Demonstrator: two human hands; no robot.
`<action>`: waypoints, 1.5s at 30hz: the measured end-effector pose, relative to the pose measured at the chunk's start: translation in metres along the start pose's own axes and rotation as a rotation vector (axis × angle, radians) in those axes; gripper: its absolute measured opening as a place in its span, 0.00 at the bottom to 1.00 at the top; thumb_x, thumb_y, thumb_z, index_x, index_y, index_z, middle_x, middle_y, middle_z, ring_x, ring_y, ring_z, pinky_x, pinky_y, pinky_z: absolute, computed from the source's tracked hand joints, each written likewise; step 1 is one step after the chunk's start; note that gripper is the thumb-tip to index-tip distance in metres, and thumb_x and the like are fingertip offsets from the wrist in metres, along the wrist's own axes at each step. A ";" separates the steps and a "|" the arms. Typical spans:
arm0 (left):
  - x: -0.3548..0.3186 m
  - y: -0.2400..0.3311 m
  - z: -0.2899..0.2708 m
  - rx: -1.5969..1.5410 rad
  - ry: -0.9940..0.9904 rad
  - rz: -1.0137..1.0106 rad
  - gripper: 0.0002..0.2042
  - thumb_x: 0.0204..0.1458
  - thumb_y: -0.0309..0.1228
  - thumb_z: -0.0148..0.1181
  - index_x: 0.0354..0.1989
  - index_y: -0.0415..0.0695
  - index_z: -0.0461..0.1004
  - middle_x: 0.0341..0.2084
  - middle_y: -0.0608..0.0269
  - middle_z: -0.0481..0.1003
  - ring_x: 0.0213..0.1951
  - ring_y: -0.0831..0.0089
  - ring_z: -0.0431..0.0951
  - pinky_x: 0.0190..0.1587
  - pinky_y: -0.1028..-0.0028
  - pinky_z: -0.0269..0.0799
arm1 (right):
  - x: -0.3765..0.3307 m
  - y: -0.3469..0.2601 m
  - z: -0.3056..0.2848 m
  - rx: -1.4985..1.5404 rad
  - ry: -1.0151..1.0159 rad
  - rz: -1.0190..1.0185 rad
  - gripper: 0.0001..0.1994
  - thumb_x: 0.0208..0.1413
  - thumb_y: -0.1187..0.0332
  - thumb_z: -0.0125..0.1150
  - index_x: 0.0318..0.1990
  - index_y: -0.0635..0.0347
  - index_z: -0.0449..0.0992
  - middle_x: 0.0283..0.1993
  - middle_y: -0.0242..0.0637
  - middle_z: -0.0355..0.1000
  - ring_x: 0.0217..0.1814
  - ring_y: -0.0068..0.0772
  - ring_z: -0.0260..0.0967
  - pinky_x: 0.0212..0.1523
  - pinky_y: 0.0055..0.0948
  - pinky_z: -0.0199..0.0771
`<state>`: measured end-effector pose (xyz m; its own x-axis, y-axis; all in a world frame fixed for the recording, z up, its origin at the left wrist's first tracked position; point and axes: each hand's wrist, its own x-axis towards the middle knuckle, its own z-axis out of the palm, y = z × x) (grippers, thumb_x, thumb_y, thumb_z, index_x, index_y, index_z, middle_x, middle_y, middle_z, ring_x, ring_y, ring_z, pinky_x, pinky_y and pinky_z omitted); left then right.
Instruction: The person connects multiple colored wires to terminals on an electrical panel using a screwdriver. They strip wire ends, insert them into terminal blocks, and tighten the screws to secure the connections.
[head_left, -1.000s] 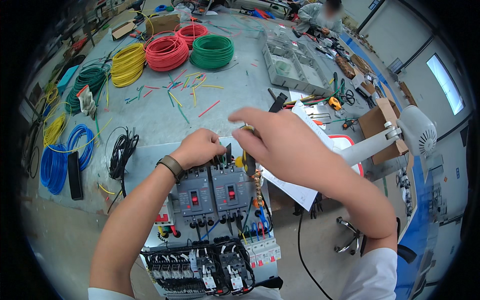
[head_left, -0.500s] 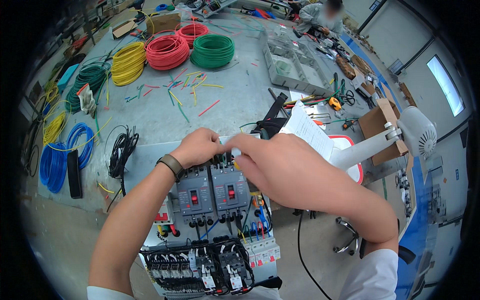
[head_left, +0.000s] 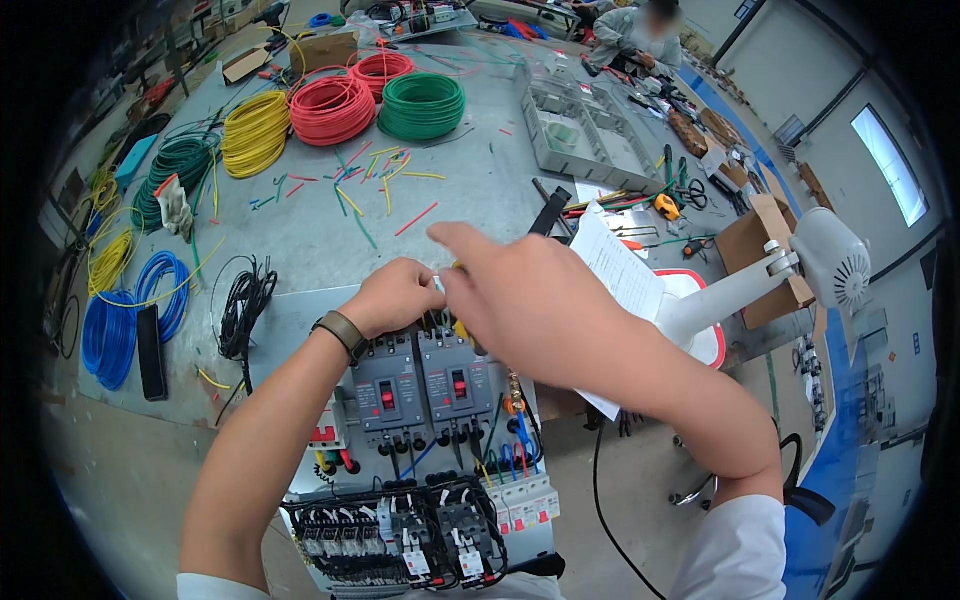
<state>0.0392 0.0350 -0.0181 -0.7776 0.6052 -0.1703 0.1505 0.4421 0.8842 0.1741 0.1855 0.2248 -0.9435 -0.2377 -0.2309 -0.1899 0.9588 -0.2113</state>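
Two grey moulded-case circuit breakers (head_left: 389, 395) with red toggles sit side by side on a metal mounting panel (head_left: 300, 310). At the top end of the breakers, my left hand (head_left: 398, 297) is closed in a pinch; whatever its fingertips hold is hidden. My right hand (head_left: 525, 295) is beside it, over the top of the right-hand breaker, index finger stretched out and the other fingers curled. Bits of yellow show by its thumb and under the palm, seemingly part of something in that hand, its kind hidden. Small breakers (head_left: 525, 503) and black-wired contactors (head_left: 465, 540) fill the panel's near end.
Wire coils in red (head_left: 332, 110), green (head_left: 421, 106), yellow (head_left: 254, 135) and blue (head_left: 107, 338) lie on the table. Wire offcuts (head_left: 375, 185) are scattered mid-table. A grey divided bin (head_left: 590, 165), papers (head_left: 622, 275) and a white fan (head_left: 835, 260) stand right. A person (head_left: 635, 45) sits far off.
My right hand has shifted slightly up, its index finger now lifted away from the left hand's fingers. My left hand stays at the breaker's top.
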 end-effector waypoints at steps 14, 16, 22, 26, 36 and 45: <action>-0.006 0.012 -0.002 -0.002 -0.015 -0.010 0.15 0.53 0.41 0.71 0.24 0.43 0.79 0.20 0.60 0.78 0.27 0.67 0.77 0.38 0.64 0.73 | -0.021 0.024 0.013 -0.224 0.296 -0.381 0.15 0.67 0.64 0.69 0.53 0.66 0.80 0.33 0.46 0.83 0.41 0.54 0.84 0.40 0.53 0.82; -0.006 0.009 -0.002 -0.007 0.003 0.000 0.15 0.54 0.41 0.71 0.23 0.43 0.79 0.20 0.61 0.77 0.26 0.68 0.76 0.38 0.64 0.73 | -0.028 0.016 0.015 -0.005 0.206 -0.249 0.18 0.69 0.67 0.65 0.60 0.67 0.74 0.32 0.50 0.82 0.37 0.60 0.82 0.38 0.57 0.81; -0.006 0.007 -0.008 0.007 -0.057 -0.053 0.15 0.53 0.40 0.71 0.23 0.42 0.78 0.20 0.62 0.76 0.26 0.69 0.75 0.37 0.65 0.72 | -0.040 0.017 0.001 0.278 -0.147 -0.255 0.19 0.68 0.73 0.61 0.64 0.64 0.73 0.36 0.52 0.81 0.41 0.63 0.82 0.44 0.56 0.82; -0.006 0.010 -0.003 0.009 0.001 -0.012 0.15 0.53 0.39 0.71 0.23 0.42 0.78 0.20 0.62 0.76 0.26 0.71 0.74 0.35 0.65 0.71 | -0.047 0.035 0.002 -0.113 0.212 -0.618 0.17 0.63 0.73 0.65 0.59 0.63 0.79 0.44 0.47 0.80 0.51 0.52 0.81 0.50 0.47 0.81; -0.001 0.001 -0.002 -0.073 -0.012 0.002 0.15 0.54 0.38 0.72 0.24 0.40 0.80 0.19 0.64 0.76 0.26 0.73 0.75 0.34 0.67 0.71 | 0.003 0.008 0.003 -0.015 0.083 -0.033 0.22 0.65 0.59 0.73 0.63 0.57 0.81 0.56 0.49 0.82 0.56 0.54 0.82 0.57 0.50 0.81; -0.010 0.016 -0.006 -0.045 -0.040 -0.072 0.14 0.54 0.38 0.72 0.24 0.41 0.80 0.19 0.65 0.76 0.26 0.73 0.75 0.34 0.67 0.71 | -0.026 0.029 -0.009 -0.354 0.188 -0.418 0.23 0.64 0.58 0.73 0.62 0.60 0.82 0.49 0.49 0.84 0.50 0.54 0.83 0.54 0.54 0.81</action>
<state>0.0457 0.0322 -0.0001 -0.7605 0.5989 -0.2507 0.0667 0.4562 0.8874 0.1907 0.2208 0.2335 -0.7948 -0.6066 -0.0169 -0.6054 0.7908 0.0898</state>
